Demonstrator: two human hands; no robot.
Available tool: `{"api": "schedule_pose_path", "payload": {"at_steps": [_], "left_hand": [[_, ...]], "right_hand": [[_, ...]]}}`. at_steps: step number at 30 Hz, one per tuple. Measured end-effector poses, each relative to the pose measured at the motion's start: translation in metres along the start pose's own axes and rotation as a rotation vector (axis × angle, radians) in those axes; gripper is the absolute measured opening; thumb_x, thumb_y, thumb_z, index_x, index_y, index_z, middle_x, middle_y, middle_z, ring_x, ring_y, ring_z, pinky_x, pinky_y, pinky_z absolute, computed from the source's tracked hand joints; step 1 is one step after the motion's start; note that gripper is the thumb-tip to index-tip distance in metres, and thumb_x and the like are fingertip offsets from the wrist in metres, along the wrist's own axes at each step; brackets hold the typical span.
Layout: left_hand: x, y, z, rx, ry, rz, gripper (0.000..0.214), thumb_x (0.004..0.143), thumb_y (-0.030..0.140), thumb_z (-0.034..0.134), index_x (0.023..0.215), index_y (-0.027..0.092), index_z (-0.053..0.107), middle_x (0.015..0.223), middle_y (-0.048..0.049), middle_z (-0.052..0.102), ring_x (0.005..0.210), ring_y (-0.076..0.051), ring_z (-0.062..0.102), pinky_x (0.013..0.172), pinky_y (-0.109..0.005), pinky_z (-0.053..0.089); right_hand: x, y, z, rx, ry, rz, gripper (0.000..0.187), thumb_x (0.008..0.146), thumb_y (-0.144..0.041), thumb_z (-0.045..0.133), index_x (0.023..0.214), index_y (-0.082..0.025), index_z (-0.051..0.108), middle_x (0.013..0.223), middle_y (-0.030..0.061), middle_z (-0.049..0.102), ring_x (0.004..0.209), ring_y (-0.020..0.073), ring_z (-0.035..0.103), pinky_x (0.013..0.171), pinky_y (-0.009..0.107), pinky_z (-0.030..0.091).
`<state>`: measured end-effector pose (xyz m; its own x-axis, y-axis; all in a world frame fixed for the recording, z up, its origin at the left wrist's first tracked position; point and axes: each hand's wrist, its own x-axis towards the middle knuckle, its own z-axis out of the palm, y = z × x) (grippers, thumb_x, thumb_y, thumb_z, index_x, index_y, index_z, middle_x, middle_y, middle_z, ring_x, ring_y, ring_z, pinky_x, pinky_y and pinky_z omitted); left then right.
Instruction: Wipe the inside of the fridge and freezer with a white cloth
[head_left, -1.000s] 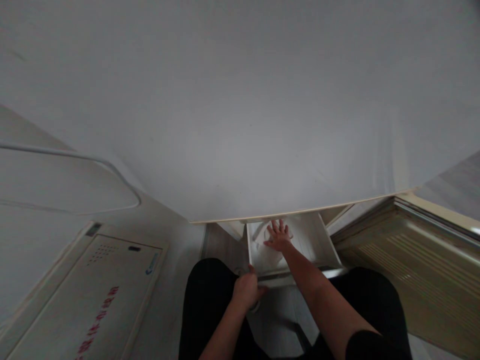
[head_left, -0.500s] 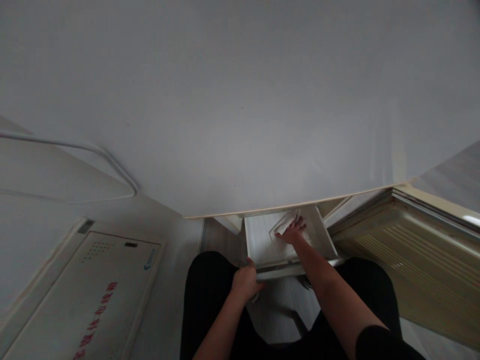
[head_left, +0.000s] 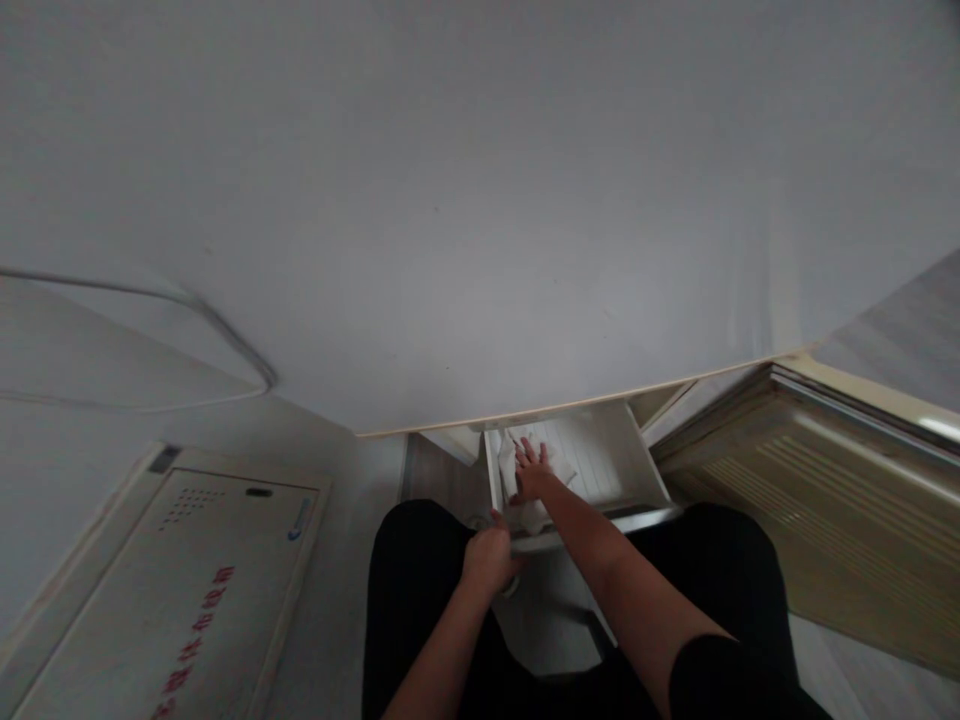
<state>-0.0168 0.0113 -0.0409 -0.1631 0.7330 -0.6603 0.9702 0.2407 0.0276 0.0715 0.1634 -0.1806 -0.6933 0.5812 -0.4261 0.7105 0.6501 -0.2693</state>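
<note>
A pulled-out white drawer (head_left: 611,450) sits under the desk edge, between my knees. Inside it, at the left side, my right hand (head_left: 531,472) lies flat with fingers spread, pressing on a white cloth (head_left: 559,463). The cloth is crumpled around the palm and partly hidden by it. My left hand (head_left: 489,558) is wrapped round the drawer's front left corner, thumb up at the rim.
The white desktop (head_left: 480,220) fills the view above the drawer. A white cable (head_left: 232,340) loops at the left. A white metal box (head_left: 187,560) with red lettering stands lower left; a cream slatted panel (head_left: 810,500) stands at the right.
My right hand has slid with the cloth from the drawer's right-middle part to its left side. My left hand stays on the drawer's corner.
</note>
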Motion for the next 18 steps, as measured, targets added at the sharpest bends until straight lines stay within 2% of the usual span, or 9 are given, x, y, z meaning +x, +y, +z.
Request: {"api": "schedule_pose_path", "payload": {"at_steps": [2,5,8,11,14,16,18], "left_hand": [[0.001,0.000,0.001,-0.008,0.029,0.037,0.088,0.082,0.044,0.071,0.153,0.004,0.039,0.119,-0.0223,0.073,0.112,-0.033,0.070,0.091,-0.038,0.056],[0.002,-0.001,0.003,-0.013,0.053,0.054,0.083,0.084,0.044,0.069,0.151,0.004,0.041,0.118,-0.0217,0.073,0.112,-0.033,0.071,0.091,-0.037,0.056],[0.002,-0.001,0.003,-0.005,0.045,0.052,0.080,0.085,0.045,0.067,0.151,0.006,0.042,0.117,-0.0203,0.074,0.114,-0.032,0.070,0.093,-0.035,0.055],[0.003,-0.001,0.002,0.001,0.040,0.050,0.082,0.085,0.044,0.067,0.152,0.005,0.038,0.119,-0.0202,0.073,0.115,-0.033,0.069,0.094,-0.037,0.055],[0.003,-0.001,0.002,-0.001,0.023,0.054,0.084,0.086,0.043,0.067,0.152,0.003,0.037,0.121,-0.0219,0.072,0.115,-0.034,0.069,0.093,-0.039,0.055],[0.004,-0.001,0.002,-0.007,0.019,0.062,0.082,0.085,0.043,0.067,0.151,0.003,0.039,0.121,-0.0223,0.072,0.116,-0.035,0.068,0.094,-0.039,0.055],[0.003,-0.001,0.001,-0.017,0.026,0.062,0.081,0.085,0.043,0.068,0.150,0.004,0.041,0.122,-0.0222,0.072,0.117,-0.034,0.068,0.096,-0.039,0.054]], "right_hand": [[-0.013,0.023,0.002,-0.015,0.020,-0.017,0.103,0.070,-0.073,0.074,0.150,-0.012,0.052,0.168,0.0166,0.001,0.154,0.0419,-0.013,0.119,0.070,0.000],[-0.032,0.060,0.004,-0.016,0.035,0.058,0.117,0.064,-0.078,0.076,0.152,-0.007,0.047,0.167,0.0207,0.001,0.154,0.0435,-0.011,0.120,0.068,-0.001],[-0.049,0.095,0.003,-0.017,0.041,0.192,0.132,0.059,-0.081,0.077,0.157,-0.003,0.036,0.166,0.0238,0.002,0.152,0.0435,-0.016,0.120,0.066,-0.004],[-0.065,0.121,0.000,0.002,-0.018,0.380,0.138,0.059,-0.076,0.081,0.161,-0.002,0.024,0.166,0.0225,-0.006,0.150,0.0423,-0.024,0.120,0.067,-0.004],[-0.077,0.134,-0.004,0.043,-0.075,0.519,0.146,0.055,-0.070,0.087,0.162,0.000,0.018,0.166,0.0228,-0.013,0.149,0.0436,-0.025,0.123,0.060,-0.002],[-0.081,0.134,-0.005,0.064,-0.127,0.572,0.147,0.051,-0.069,0.090,0.162,-0.001,0.020,0.166,0.0225,-0.012,0.148,0.0451,-0.025,0.124,0.058,-0.001],[-0.082,0.129,-0.006,0.057,-0.177,0.608,0.147,0.050,-0.071,0.089,0.162,-0.002,0.023,0.167,0.0226,-0.007,0.148,0.0466,-0.025,0.124,0.060,0.000]]}}
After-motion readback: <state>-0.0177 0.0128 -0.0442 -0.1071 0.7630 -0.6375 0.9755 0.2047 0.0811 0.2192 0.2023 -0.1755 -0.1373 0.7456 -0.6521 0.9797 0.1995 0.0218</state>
